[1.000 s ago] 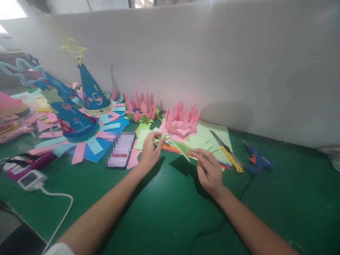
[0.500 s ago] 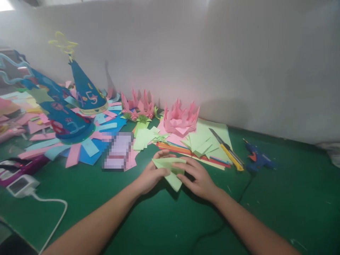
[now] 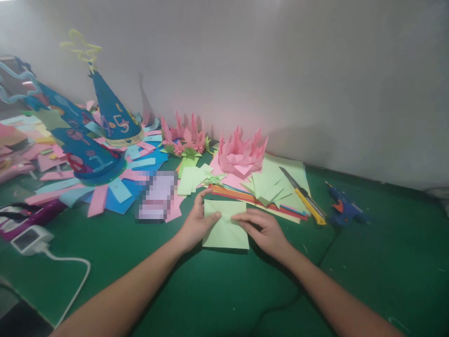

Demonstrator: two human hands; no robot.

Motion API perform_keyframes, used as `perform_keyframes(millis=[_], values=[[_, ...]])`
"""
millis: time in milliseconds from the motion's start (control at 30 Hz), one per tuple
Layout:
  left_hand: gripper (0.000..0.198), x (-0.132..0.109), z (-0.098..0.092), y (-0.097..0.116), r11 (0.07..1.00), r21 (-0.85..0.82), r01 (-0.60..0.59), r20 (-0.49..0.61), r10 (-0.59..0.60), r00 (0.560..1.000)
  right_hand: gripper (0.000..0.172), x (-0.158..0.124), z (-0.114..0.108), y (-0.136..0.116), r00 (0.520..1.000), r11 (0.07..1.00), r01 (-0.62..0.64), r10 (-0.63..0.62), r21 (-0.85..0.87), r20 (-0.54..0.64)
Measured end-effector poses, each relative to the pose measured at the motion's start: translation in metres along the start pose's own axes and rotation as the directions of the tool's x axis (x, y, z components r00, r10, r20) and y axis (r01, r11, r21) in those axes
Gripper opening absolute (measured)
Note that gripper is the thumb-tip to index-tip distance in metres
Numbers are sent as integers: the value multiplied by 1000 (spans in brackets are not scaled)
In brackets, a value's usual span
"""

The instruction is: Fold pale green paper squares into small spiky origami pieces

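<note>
A light green paper sheet (image 3: 226, 229) lies flat on the green table (image 3: 217, 290) between my hands. My left hand (image 3: 194, 224) rests on the sheet's left edge, fingers stretched out and pressing on it. Resting on the right side of the sheet, my right hand (image 3: 264, 229) has its fingers extended flat along the paper. Just beyond the sheet are a stack of coloured papers (image 3: 266, 196) with folded green pieces on top and a pink paper flower (image 3: 242, 152).
A yellow utility knife (image 3: 305, 199) and a blue glue gun (image 3: 342, 206) lie to the right. A phone (image 3: 157, 194), blue party hats (image 3: 115, 119), paper strips and a second pink flower (image 3: 182, 135) fill the left. A white charger with cable (image 3: 30, 238) sits at the near left. A white wall stands behind.
My hands brought a green paper from the stack toward me and laid it open flat on the table. Both hands now press on it.
</note>
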State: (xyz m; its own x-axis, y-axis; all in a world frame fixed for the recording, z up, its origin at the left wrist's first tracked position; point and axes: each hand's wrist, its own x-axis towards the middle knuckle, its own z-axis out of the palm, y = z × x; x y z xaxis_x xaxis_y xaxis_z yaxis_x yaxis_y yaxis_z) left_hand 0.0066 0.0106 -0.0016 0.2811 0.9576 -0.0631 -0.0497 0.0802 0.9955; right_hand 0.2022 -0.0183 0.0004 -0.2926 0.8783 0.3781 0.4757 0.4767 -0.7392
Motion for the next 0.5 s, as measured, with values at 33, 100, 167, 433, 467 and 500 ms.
perform_keyframes(millis=[33,100,167,433,467,500], values=[[58,-1,0,0,998,47,-44,-23,45,999,20,0,0,1,1000,1000,-7,7,8,-2],[58,-3,2,-1,991,92,-95,-45,100,994,20,0,1,2,1000,1000,-20,21,17,-15],[52,-4,3,-2,992,74,-106,-50,110,993,21,-1,1,3,999,999,-34,34,23,-24],[31,-1,3,-3,987,122,-100,-85,110,990,20,1,0,2,997,997,-67,68,31,-42],[33,-1,3,-2,989,111,-96,-89,106,990,20,1,0,3,997,997,-65,66,31,-37],[37,-1,3,-1,994,75,-83,-92,90,992,20,1,0,3,997,998,-63,64,31,-30]])
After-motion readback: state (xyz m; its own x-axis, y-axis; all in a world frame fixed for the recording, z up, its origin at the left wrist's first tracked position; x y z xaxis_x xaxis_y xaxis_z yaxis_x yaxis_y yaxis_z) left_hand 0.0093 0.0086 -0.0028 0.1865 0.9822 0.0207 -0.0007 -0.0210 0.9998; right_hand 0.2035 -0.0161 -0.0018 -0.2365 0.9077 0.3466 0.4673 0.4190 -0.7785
